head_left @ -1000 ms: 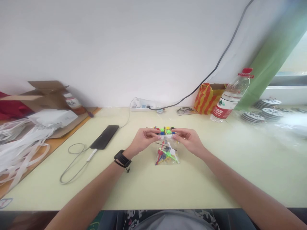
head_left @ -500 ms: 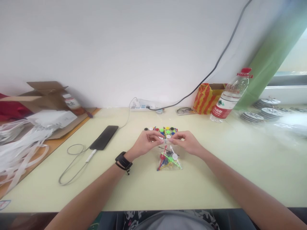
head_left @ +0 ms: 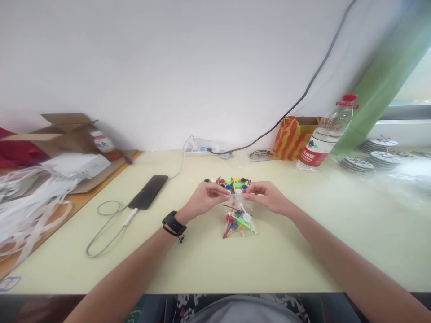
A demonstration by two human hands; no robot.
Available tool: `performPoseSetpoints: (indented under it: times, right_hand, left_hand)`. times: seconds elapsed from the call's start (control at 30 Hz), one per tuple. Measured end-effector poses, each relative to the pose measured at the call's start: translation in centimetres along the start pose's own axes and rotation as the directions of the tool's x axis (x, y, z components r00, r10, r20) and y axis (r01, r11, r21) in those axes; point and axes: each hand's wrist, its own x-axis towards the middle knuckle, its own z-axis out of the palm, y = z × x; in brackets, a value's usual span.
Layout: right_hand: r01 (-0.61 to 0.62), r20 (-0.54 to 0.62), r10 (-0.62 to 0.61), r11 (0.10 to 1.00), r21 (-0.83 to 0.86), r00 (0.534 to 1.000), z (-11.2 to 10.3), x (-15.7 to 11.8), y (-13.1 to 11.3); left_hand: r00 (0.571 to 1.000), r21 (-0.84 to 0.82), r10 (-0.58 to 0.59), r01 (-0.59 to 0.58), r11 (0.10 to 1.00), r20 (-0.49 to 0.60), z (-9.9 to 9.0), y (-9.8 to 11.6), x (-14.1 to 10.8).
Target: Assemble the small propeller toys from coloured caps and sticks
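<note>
A clear plastic bag [head_left: 241,228] with colourful plastic clock hands and round pieces inside hangs between my hands over the table. My left hand [head_left: 206,198] pinches the left side of the bag's top edge between thumb and fingers. On the right side of that edge, my right hand [head_left: 269,197] pinches in the same way. Red, white, green, blue and yellow parts show through the plastic. Just behind my fingers lie several round coloured pieces [head_left: 238,184] and thin coloured sticks, partly hidden by my hands.
To the left lie a black phone [head_left: 148,192] with a grey cable, white straps [head_left: 43,215] and an open cardboard box [head_left: 69,134]. At the back stand a power strip [head_left: 201,148], glasses [head_left: 260,155], a striped bag [head_left: 290,139] and a water bottle [head_left: 319,148]. Stacked discs [head_left: 357,164] sit right.
My right hand has shifted slightly right, so the gap between my fingertips along the bag's top edge is wider. The view has moved a little.
</note>
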Motion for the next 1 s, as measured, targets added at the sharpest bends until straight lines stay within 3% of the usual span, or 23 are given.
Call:
performPoseSetpoints:
  times: [0.13, 0.33, 0.53, 0.77, 1.0]
  right_hand:
    - [-0.048, 0.011, 0.047, 0.982, 0.185, 0.999, 0.2, 0.0, 0.4]
    - [-0.019, -0.060, 0.041, 0.945, 0.327, 0.997, 0.2, 0.2, 0.9]
    - [-0.009, -0.128, 0.055, 0.942, 0.335, 0.990, 0.4, 0.3, 1.3]
    - [0.008, -0.109, 0.028, 0.948, 0.319, 0.994, 0.4, 0.1, 0.8]
    - [0.039, -0.090, -0.019, 0.974, 0.223, 0.996, 0.0, 0.1, 1.0]
  left_hand:
    - [1.000, 0.010, 0.013, -0.013, 1.000, -0.016, -0.4, 0.2, 0.1]
    - [0.998, 0.069, 0.048, -0.045, 0.997, -0.037, -0.8, 0.5, 0.2]
    - [0.998, -0.051, 0.022, -0.025, 0.998, -0.066, -1.1, 0.4, 0.2]
    - [0.997, -0.097, 0.012, -0.019, 0.995, -0.076, -1.0, 0.1, 0.0]
    - [0.994, -0.040, -0.006, 0.002, 0.999, -0.105, -0.9, 0.0, 0.3]
